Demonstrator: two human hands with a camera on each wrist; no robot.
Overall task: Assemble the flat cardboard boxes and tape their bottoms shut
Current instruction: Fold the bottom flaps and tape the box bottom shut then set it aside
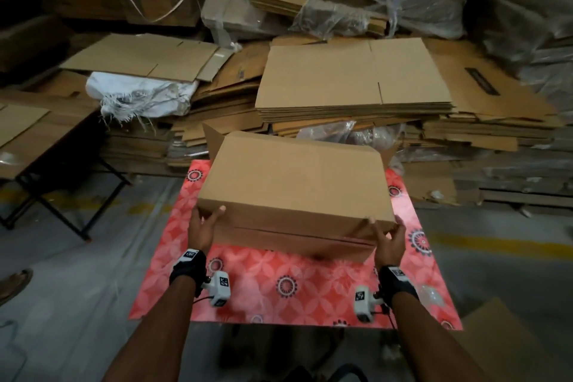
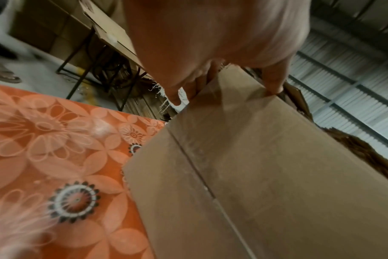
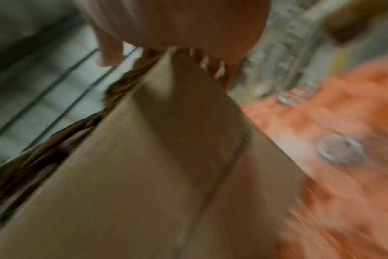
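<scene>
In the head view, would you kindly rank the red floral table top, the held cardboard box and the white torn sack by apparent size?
1. Red floral table top, partly covered
2. Cardboard box, nearer the camera
3. White torn sack, farther away

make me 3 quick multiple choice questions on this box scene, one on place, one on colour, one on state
1. Where is the assembled box?
A. over the patterned table
B. on the stack of flat boxes
C. on the floor

2. What colour is the table's cover?
A. blue
B. red-orange with flowers
C. plain white

3. How is the box held?
A. left hand only
B. right hand only
C. both hands, one at each near corner

Answers: 1 A, the head view shows it above the table; 2 B, all three views show it; 3 C, a thumb wraps each near corner.
</scene>
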